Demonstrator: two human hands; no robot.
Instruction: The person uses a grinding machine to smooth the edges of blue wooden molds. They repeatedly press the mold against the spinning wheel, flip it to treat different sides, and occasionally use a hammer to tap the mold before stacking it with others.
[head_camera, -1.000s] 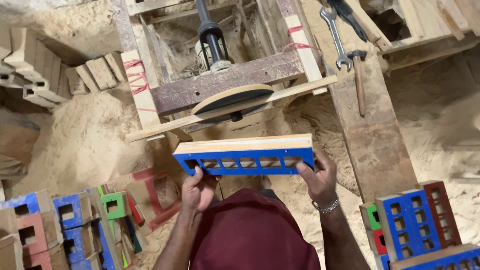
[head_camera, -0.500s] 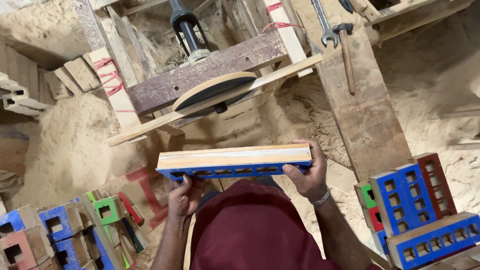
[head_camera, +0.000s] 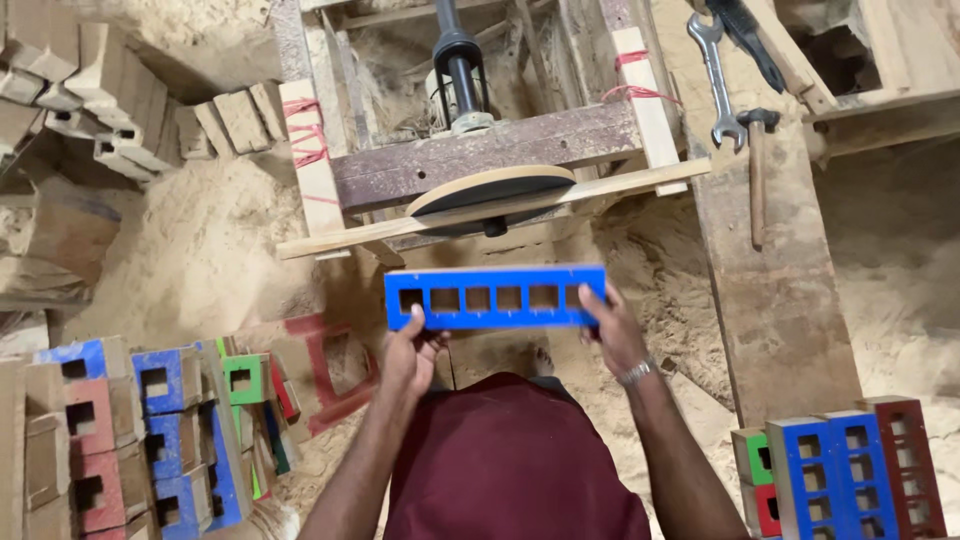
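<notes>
Sawdust covers the workshop floor all around a rough wooden machine frame. Both hands hold one thing between them: the left hand is curled around the left end of a long blue-painted wooden block with a row of square holes, and the right hand is closed on its right end. The block's long axis runs level from left to right, its holed face turned up toward the camera, and it hangs just in front of the round tan-and-black sanding disc, a little below it and not touching. Neither hand is plainly nearer the disc. The blue paint looks even, though the far edge is hard to judge. Further out, a steel spanner and a hammer lie on a plank at right, and stacks of red, blue and green holed blocks stand near both lower corners.
</notes>
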